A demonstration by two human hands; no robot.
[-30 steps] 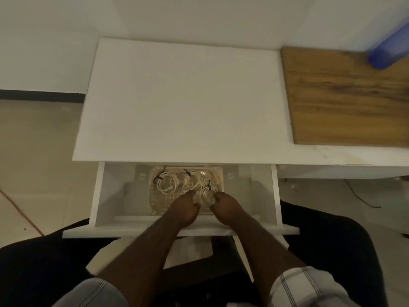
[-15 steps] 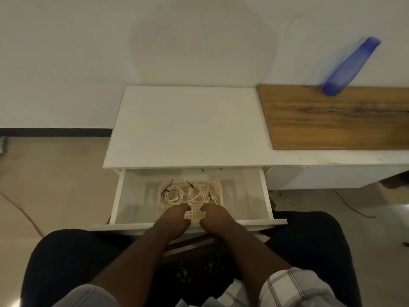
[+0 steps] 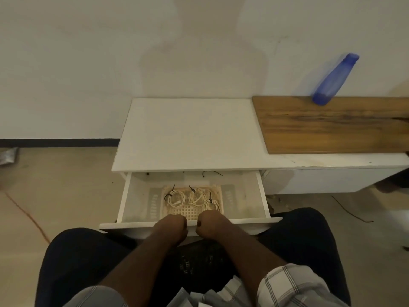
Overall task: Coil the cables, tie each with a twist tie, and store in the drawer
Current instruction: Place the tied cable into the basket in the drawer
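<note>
Both hands (image 3: 192,227) now sit back at the drawer (image 3: 261,220) front edge, off the basket (image 3: 218,191). Fingers curl over that edge, gripping it

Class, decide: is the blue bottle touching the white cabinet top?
Apart. The head view shows the blue bottle standing on the wooden board, well right of the bare white cabinet top.

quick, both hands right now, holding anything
left hand: fingers curled at the drawer front, holding nothing visible.
right hand: the same, curled at the drawer front, nothing visible in it.
</note>
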